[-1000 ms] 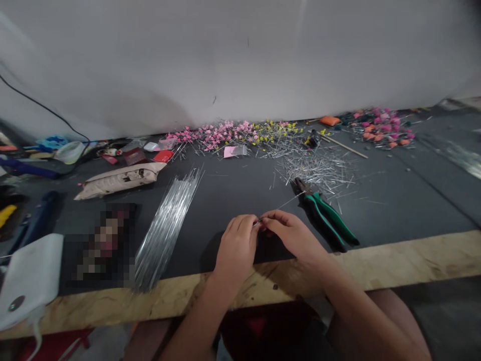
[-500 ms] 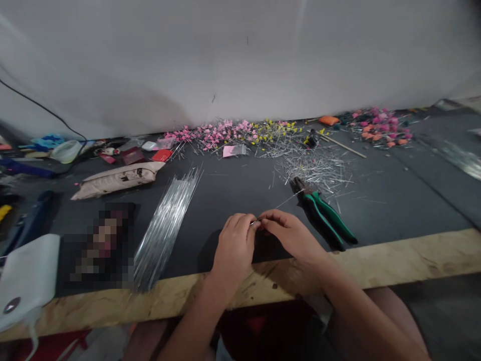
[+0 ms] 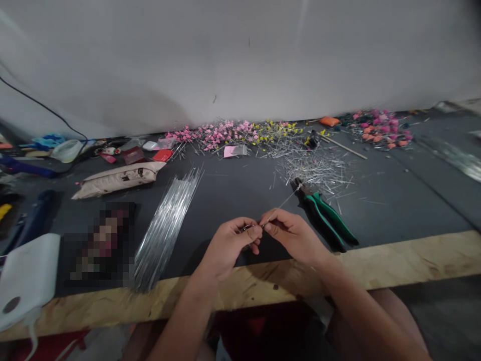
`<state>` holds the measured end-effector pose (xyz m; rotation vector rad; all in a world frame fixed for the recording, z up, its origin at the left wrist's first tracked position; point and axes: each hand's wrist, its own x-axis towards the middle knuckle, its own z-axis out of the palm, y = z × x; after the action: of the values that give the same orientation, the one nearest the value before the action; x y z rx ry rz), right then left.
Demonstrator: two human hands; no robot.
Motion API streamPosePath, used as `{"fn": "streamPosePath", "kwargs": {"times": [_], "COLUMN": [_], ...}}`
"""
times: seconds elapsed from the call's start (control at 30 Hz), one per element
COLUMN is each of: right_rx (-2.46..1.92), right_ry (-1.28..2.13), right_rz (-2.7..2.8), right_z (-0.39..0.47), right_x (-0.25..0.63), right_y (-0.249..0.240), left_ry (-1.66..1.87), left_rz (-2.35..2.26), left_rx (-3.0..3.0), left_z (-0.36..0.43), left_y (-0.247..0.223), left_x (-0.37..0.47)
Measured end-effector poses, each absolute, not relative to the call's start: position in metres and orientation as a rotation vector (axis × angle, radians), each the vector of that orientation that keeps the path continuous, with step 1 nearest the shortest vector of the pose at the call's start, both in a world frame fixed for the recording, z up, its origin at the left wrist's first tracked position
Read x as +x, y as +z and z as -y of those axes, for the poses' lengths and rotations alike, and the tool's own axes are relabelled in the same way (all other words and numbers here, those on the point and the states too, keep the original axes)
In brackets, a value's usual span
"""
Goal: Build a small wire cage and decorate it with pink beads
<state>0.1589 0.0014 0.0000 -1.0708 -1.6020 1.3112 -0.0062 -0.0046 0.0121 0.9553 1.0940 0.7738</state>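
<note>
My left hand and my right hand meet fingertip to fingertip above the front part of the dark tabletop. A thin metal wire runs from between my right thumb and forefinger up toward the pliers. In my left hand the fingers are curled, with a curved piece of wire showing at the thumb. Whether the two hands grip one wire or separate ones is hard to make out. Green-handled pliers lie just right of my right hand.
A bundle of straight wires lies left of my hands. Cut wires are scattered behind the pliers. Pink beaded stems and yellow ones line the wall. A beige pouch and a white device are at the left.
My left hand has turned and dropped slightly, so its curled fingers and the curved wire show. The wire by my right hand now points up more steeply. The pliers stay put.
</note>
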Motion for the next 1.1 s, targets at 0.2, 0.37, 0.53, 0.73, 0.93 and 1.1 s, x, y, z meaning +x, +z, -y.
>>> {"fn": "streamPosePath", "kwargs": {"times": [0.2,0.37,0.53,0.73,0.93,1.1], "right_rx": [-0.899,-0.985,-1.072,-1.118,-1.062,-0.963], "right_ry": [1.349,1.505,1.532,1.45,1.498,1.594], "right_rz": [1.631,1.526,1.341,1.355,1.303,1.132], "right_z": [0.0,0.001,-0.001,-0.004,-0.004,-0.001], "right_x": [0.161,0.16,0.159,0.159,0.159,0.156], "right_y": [0.006,0.007,0.006,0.006,0.001,0.0], "left_ry": [0.682,0.774,0.859,0.913,0.96,0.962], "left_rz": [-0.871,-0.903,-0.97,-0.993,-0.989,-0.981], "left_rx": [0.612,0.566,0.699,0.811,0.808,0.799], "left_z": [0.009,0.009,0.01,0.012,0.012,0.013], "left_y": [0.012,0.009,0.007,0.002,0.0,0.003], "left_x": [-0.005,-0.002,0.001,0.003,0.002,0.001]}}
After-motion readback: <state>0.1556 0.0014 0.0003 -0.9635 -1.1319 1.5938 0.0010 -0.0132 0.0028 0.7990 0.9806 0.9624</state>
